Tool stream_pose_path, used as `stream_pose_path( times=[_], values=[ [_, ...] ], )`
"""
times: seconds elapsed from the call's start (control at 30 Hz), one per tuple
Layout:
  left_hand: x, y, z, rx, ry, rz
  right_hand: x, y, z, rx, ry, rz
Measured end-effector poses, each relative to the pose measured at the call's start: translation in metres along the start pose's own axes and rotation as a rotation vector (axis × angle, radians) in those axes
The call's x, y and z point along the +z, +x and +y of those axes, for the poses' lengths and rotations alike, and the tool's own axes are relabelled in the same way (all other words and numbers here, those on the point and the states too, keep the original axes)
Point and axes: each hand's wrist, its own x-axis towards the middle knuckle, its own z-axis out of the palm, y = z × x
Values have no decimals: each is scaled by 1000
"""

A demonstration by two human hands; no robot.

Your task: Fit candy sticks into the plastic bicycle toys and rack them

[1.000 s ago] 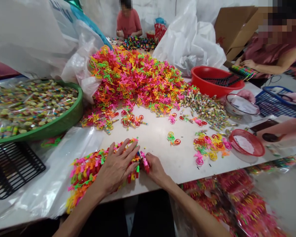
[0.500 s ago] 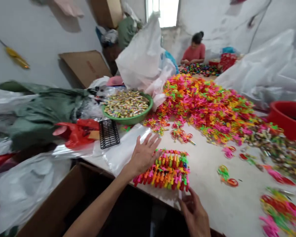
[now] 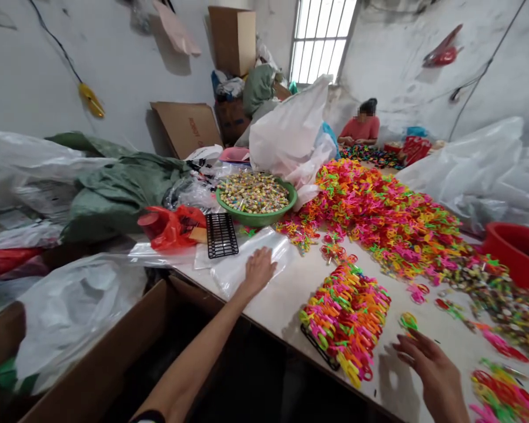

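Note:
My left hand (image 3: 260, 271) lies on a stack of clear plastic bags (image 3: 229, 273), fingers lowered onto the film and holding nothing that I can see. Right of it stands a black rack (image 3: 320, 348) packed with rows of small bright plastic toys (image 3: 348, 317) in pink, orange, yellow, red and green. Its lower edge shows near the table's front. My right hand (image 3: 429, 370) is beside the rack, fingers apart and empty. A loose green and yellow toy piece (image 3: 408, 321) lies just beyond its fingertips.
An empty black rack (image 3: 221, 236) lies by a red plastic bag (image 3: 180, 229). Behind are a green basin (image 3: 258, 220) of small wrapped pieces and a large heap of bright toys (image 3: 379, 217). A red tub (image 3: 518, 252) stands right. A cardboard box (image 3: 114, 346) sits below left. Another person (image 3: 360, 130) works behind.
The filled rack now stands turned at an angle, farther right in view. My left hand has left it for the plastic bags; my right hand has moved away to the right. The view has shifted.

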Motion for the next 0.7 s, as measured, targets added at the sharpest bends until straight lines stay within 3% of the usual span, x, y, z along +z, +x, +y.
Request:
stream_pose_path(
  times=[0.1, 0.2, 0.33, 0.47, 0.53, 0.6, 0.63, 0.7],
  values=[
    [4, 16, -28, -84, 38, 33, -22, -23, 0, 23, -61, -17],
    [2, 28, -38, -95, 28, 42, -24, -41, -10, 21, -79, -10],
    [-34, 49, -34, -97, -39, 135, -3, -54, -37, -52, -87, 8],
    [-88, 52, -14, -13, -171, 245, 45, -76, -67, -115, 25, -145],
    [-98, 36, 6, 70, -248, 277, 80, -92, -80, -102, 96, -297],
    [-91, 10, 29, 186, -434, 263, 118, -107, -89, -74, 164, -460],
    [-83, -4, 39, 246, -582, 188, 136, -112, -91, -74, 201, -541],
    [-60, -28, 54, 207, -873, 21, 167, -116, -93, -112, 248, -633]
  ],
)
